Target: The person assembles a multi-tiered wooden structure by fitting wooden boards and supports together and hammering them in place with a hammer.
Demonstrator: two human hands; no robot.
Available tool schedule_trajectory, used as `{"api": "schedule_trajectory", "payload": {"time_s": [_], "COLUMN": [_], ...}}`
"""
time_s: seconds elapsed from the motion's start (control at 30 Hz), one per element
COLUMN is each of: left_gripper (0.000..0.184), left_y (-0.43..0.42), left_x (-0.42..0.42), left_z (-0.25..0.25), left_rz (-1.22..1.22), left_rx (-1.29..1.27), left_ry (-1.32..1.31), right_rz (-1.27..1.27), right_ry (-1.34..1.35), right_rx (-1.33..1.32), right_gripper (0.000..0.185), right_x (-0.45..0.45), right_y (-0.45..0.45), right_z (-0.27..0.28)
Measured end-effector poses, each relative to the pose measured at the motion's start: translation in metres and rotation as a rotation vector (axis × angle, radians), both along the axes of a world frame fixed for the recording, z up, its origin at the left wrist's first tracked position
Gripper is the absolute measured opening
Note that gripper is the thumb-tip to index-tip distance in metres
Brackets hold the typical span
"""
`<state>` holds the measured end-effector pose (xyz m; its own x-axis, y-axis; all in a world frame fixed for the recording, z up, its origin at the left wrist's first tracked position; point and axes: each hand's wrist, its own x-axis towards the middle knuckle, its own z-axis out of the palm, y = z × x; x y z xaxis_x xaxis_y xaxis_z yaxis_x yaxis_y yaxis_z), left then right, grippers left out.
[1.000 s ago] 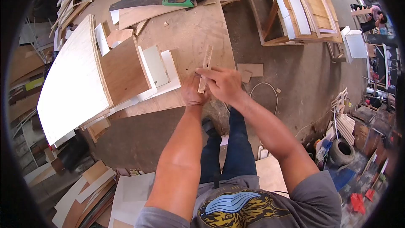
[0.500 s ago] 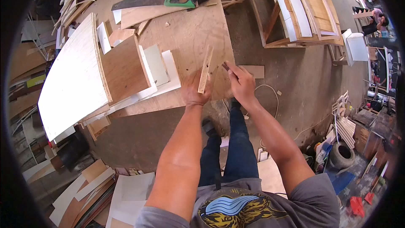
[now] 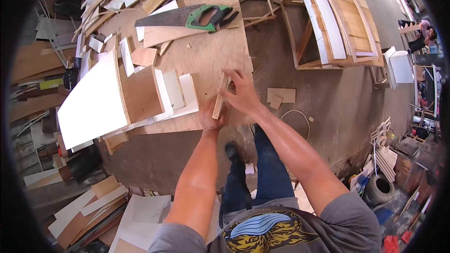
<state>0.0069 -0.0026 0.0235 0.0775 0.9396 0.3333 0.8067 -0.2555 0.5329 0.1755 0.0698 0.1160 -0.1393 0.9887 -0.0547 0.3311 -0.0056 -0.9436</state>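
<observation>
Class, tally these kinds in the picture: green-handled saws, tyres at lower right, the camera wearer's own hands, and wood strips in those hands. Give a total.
Saw: 1
Tyre: 1
Hands: 2 (left hand, right hand)
Wood strip: 1
Total: 5

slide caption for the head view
Left hand and right hand at a wooden strip, green-handled saw beyond on the worktop.
</observation>
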Motion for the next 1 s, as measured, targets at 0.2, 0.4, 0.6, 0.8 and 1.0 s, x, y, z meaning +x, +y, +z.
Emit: {"api": "schedule_trajectory", "payload": {"time_s": [0.2, 0.4, 0.6, 0.8, 1.0], "left_gripper": [0.028, 0.034, 0.047, 0.044, 0.041], "left_y": [-0.001, -0.016, -0.042, -0.086, -0.139], "left_x": [0.005, 0.015, -0.013, -0.043, -0.091], "left_z": [0.010, 0.079, 0.106, 0.132, 0.146], "left_rz": [0.031, 0.314, 0.530, 0.656, 0.477], "left_rx": [-0.119, -0.421, -0.435, -0.599, -0.551], "left_ry": [-0.083, -0.646, -1.025, -1.539, -1.786], "right_rz": [0.117, 0.317, 0.465, 0.502, 0.447], "right_ry": [-0.119, 0.063, 0.060, 0.191, 0.346], "right_rx": [0.043, -0.204, -0.259, -0.639, -0.579], "right_gripper": [0.028, 0.040, 0.067, 0.059, 0.057], "right_x": [0.013, 0.035, 0.028, 0.003, -0.054], "right_y": [0.041, 0.047, 0.013, -0.041, -0.082], "right_z": [-0.011, 0.029, 0.027, 0.048, 0.076]}}
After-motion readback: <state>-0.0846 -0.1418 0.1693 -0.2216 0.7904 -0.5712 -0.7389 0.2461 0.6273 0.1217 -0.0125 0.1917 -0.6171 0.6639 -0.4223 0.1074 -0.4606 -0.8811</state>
